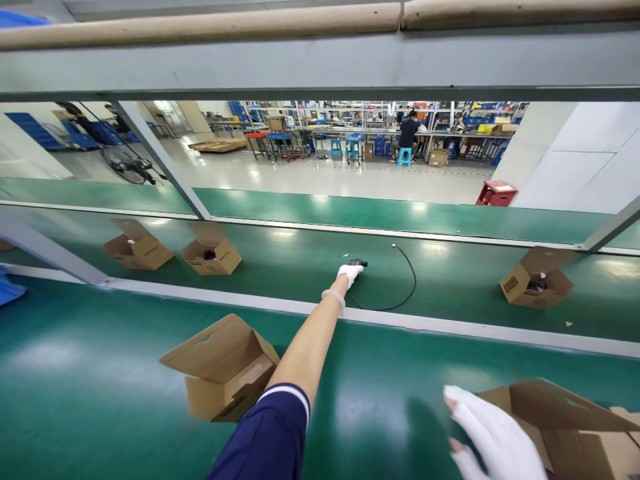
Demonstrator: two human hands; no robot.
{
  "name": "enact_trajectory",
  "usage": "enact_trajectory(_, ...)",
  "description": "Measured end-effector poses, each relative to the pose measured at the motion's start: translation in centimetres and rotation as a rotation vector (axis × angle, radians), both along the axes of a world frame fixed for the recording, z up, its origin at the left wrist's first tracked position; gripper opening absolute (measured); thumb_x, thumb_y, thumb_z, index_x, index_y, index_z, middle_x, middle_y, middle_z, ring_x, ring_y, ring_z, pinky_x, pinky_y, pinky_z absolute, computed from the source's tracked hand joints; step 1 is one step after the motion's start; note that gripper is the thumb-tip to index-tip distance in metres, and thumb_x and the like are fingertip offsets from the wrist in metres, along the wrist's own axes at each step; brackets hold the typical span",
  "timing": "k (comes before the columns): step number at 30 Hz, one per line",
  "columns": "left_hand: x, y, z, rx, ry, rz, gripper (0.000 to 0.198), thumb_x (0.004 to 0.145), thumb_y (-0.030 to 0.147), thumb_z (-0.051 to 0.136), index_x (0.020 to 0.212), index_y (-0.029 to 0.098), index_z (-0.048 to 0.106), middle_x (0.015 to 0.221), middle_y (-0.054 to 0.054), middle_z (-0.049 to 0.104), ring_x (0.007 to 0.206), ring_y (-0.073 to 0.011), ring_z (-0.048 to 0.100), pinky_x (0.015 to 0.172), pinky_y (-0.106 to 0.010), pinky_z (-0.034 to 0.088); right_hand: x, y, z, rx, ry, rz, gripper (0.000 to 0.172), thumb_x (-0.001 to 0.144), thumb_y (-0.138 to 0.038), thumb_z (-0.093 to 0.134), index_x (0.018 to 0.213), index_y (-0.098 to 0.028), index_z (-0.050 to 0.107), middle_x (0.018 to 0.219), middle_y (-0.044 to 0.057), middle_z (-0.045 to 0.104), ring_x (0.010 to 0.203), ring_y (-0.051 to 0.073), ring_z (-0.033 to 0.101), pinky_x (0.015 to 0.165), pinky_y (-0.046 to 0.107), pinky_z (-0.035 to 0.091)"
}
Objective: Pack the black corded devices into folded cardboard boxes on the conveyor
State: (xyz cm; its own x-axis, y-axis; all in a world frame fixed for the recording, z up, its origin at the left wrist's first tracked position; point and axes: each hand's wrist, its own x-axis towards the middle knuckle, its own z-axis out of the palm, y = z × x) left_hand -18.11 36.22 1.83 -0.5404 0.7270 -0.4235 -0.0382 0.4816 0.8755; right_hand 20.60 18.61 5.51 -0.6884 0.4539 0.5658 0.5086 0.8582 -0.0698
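My left hand [349, 273], in a white glove, is stretched far out over the green conveyor belt [280, 260]. Its fingers close on a small black device [359, 263] at one end of a thin black cable [411, 280]. The cable loops in an arc on the belt to the right of the hand. My right hand [493, 437], also gloved, hovers low at the bottom right with fingers spread and nothing in it. It is beside an open cardboard box [575, 420]. Another open box [223, 370] lies on the near green surface, left of my arm.
Two open boxes [137, 245] [213, 252] lie on the belt at the left and one [537, 279] at the right. A grey frame beam [320, 63] crosses overhead. Beyond the belt is a shiny floor, a fan [125, 165], a red stool [496, 193] and a seated person [407, 133] at distant benches.
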Motion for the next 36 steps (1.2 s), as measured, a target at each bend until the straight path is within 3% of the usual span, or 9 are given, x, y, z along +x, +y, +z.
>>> enact_trajectory(7,1.5,-7.7,4.9,0.472,-0.417,-0.181,0.027,0.094,0.029,0.04,0.099,0.012,0.061,0.098,-0.008,0.064,0.088,-0.0148,0.064,0.078,-0.031,0.056,-13.8,4.7,-0.3,-0.326,0.146,0.04,0.057,0.086,-0.024,0.048,0.139,-0.009,0.033,0.142,0.021,0.04,0.134,0.031,0.034,0.104,0.052,0.04)
enact_trajectory(10,3.9,-11.8,6.9,0.621,-0.483,-0.236,0.03,0.087,0.038,0.05,0.097,0.012,0.061,0.099,-0.009,0.063,0.09,-0.0179,0.064,0.081,-0.034,0.055,-16.7,5.4,0.9,-0.636,0.107,0.175,0.051,0.085,-0.024,0.048,0.134,-0.011,0.041,0.128,0.018,0.055,0.121,0.029,0.05,0.099,0.048,0.044)
enact_trajectory(14,5.8,-15.3,7.7,0.762,-0.398,-0.176,0.041,0.07,0.048,0.072,0.086,0.013,0.057,0.081,-0.004,0.059,0.071,-0.0152,0.062,0.067,-0.029,0.053,-15.4,3.3,3.8,-1.085,0.059,0.319,0.033,0.087,-0.02,0.042,0.117,-0.018,0.055,0.083,0.002,0.065,0.072,0.016,0.062,0.071,0.032,0.054)
enact_trajectory(18,6.4,-18.2,7.0,0.798,-0.266,-0.184,0.061,0.051,0.051,0.085,0.09,0.015,0.055,0.074,-0.001,0.059,0.06,-0.0117,0.054,0.059,-0.025,0.044,-11.0,1.3,7.9,-1.068,0.212,0.215,0.03,0.089,-0.027,0.044,0.114,-0.02,0.059,0.088,0.004,0.063,0.057,0.012,0.053,0.049,0.024,0.048)
enact_trajectory(22,8.2,-22.0,6.1,0.719,-0.206,-0.529,0.076,0.046,0.071,0.074,0.095,0.015,0.057,0.087,-0.007,0.062,0.074,-0.0187,0.056,0.069,-0.029,0.044,-9.8,1.9,10.3,-0.862,0.36,0.2,0.022,0.088,-0.03,0.049,0.1,-0.022,0.065,0.086,0.003,0.065,0.05,0.01,0.048,0.051,0.027,0.048)
enact_trajectory(25,9.6,-24.8,5.9,0.645,-0.319,-0.732,0.078,0.046,0.07,0.076,0.099,0.017,0.053,0.092,-0.007,0.062,0.069,-0.0173,0.055,0.067,-0.03,0.044,-11.3,3.1,9.3,-0.954,0.389,0.134,0.022,0.084,-0.035,0.053,0.092,-0.019,0.065,0.086,0.005,0.066,0.047,0.01,0.046,0.048,0.027,0.046)
enact_trajectory(28,10.1,-26.3,6.0,0.693,-0.458,-0.616,0.065,0.053,0.053,0.084,0.099,0.018,0.054,0.088,-0.005,0.062,0.065,-0.0147,0.057,0.065,-0.029,0.045,-12.4,2.7,6.6,-1.091,0.259,0.109,0.026,0.084,-0.036,0.048,0.088,-0.017,0.064,0.082,0.004,0.067,0.044,0.01,0.045,0.043,0.026,0.042)
enact_trajectory(31,9.7,-26.3,6.4,0.853,-0.57,-0.215,0.047,0.066,0.045,0.078,0.1,0.019,0.059,0.098,-0.006,0.063,0.088,-0.0192,0.061,0.08,-0.031,0.049,-12.1,0.1,3.7,-1.133,0.087,0.119,0.028,0.088,-0.03,0.038,0.089,-0.017,0.063,0.08,0.002,0.067,0.041,0.01,0.044,0.043,0.026,0.041)
enact_trajectory(36,8.6,-24.8,6.7,0.866,-0.809,0.128,0.05,0.077,0.059,0.061,0.105,0.018,0.059,0.108,-0.009,0.063,0.088,-0.0174,0.064,0.076,-0.03,0.054,-10.1,-5.6,1.5,-0.81,-0.226,0.266,0.025,0.083,-0.014,0.039,0.091,-0.022,0.061,0.079,-0.001,0.067,0.065,0.015,0.059,0.064,0.026,0.044)
